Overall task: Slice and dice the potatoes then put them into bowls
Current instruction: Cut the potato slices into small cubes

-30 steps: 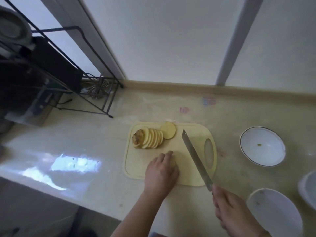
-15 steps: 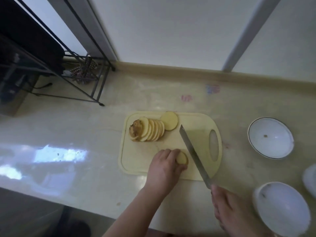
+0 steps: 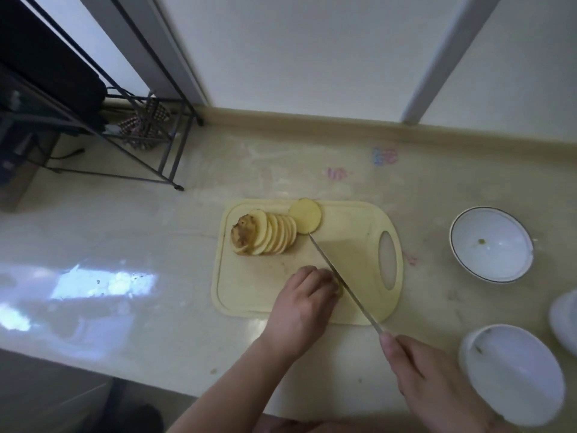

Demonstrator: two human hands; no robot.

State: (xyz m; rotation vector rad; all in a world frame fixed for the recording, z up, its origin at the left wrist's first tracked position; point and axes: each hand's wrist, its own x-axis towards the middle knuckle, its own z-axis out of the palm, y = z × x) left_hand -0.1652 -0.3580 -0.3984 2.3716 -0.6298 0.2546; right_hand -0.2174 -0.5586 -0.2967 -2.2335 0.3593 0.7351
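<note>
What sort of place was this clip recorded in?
Most likely a home kitchen counter: a cutting board with potato slices, a knife in use, and white bowls alongside.

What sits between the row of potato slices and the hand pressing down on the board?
Nothing: in the head view, only bare cutting board separates the potato slices from the left hand.
</note>
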